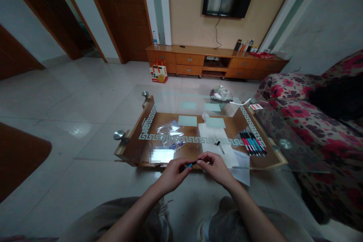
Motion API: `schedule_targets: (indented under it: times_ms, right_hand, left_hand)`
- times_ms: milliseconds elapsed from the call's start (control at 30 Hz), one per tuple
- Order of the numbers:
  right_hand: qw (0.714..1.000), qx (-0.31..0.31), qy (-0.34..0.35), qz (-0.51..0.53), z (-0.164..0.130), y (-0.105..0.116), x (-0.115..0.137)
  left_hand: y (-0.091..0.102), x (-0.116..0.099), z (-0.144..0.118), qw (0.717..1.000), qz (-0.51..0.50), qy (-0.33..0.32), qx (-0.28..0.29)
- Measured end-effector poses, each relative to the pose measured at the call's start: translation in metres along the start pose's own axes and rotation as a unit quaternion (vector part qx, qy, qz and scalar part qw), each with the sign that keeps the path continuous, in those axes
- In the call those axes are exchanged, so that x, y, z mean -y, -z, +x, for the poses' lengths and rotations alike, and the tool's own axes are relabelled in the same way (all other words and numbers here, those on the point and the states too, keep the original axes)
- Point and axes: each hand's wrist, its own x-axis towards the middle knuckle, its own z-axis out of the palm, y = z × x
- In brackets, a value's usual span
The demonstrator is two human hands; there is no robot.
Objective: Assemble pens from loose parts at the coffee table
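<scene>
- The glass-topped wooden coffee table with a pale key-pattern border (147, 121) lies just beyond both hands.
- A white paper sheet (215, 141) rests on it ahead of the right hand, with a row of red, blue and black pens (252, 144) farther to that hand's right.
- A crumpled clear plastic bag (170, 132) sits ahead of the left hand.
- The left hand (171, 176) and the right hand (217, 168) are close together, both pinching one slim blue plastic pen (190, 165) at its two ends.
- The pen looks light, stiff and smooth; gripping the barrel ends suits it best.

head-worn view, looking forward and down
</scene>
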Motion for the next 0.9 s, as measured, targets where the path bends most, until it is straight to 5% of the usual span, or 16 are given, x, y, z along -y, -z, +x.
schedule_targets:
  times_ms: [367, 900]
  right_hand:
    - [0.990, -0.006, 0.034, -0.137, -0.006, -0.005, -0.002]
    - [0.988, 0.026, 0.060, -0.136, -0.009, -0.005, 0.009]
  left_hand:
    - [0.004, -0.012, -0.004, 0.997, 0.047, -0.060, 0.031]
    - [0.004, -0.004, -0.005, 0.995, 0.070, -0.063, -0.022]
